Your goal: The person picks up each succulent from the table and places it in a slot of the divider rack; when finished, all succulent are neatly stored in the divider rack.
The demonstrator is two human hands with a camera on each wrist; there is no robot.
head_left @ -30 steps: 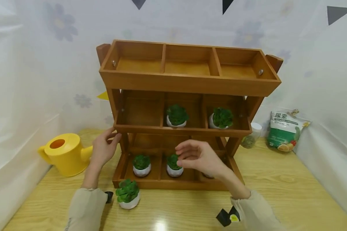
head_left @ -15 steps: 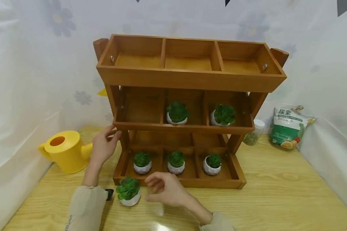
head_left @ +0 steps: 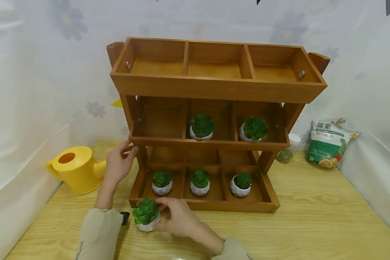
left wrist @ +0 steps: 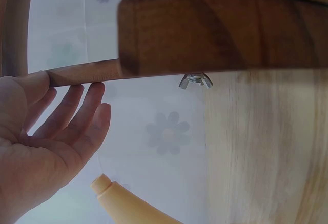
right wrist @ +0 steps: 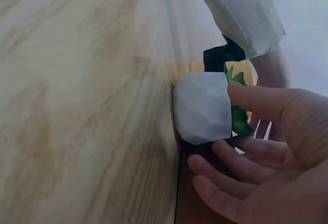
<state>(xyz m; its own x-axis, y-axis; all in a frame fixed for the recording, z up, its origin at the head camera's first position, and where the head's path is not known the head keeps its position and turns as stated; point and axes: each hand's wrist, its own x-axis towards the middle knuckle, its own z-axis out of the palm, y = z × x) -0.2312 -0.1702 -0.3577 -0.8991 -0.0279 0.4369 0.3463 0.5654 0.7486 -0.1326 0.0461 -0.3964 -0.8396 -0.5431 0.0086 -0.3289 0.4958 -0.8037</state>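
Observation:
A potted succulent point(head_left: 146, 213) stands on the table in front of the shelf's left end, its white faceted pot point(right wrist: 201, 108) plain in the right wrist view. My right hand point(head_left: 179, 219) holds this pot from its right side, thumb at the near side and fingers round the far side. My left hand point(head_left: 118, 164) grips the left end of the middle tier of the wooden plant shelf point(head_left: 214, 86); in the left wrist view its thumb lies over the wooden edge point(left wrist: 84, 73) and the fingertips touch it from below.
Small succulents point(head_left: 200, 182) fill the bottom tier's compartments; two more stand in the middle tier's centre and right. A yellow watering can point(head_left: 79, 173) is at left. Behind the shelf's right side are a lidded jar point(head_left: 287, 150) and a green-white bag point(head_left: 328, 144).
My right hand has come down and left from the bottom tier's front to the succulent on the table and now takes hold of it. My left hand stays at the shelf.

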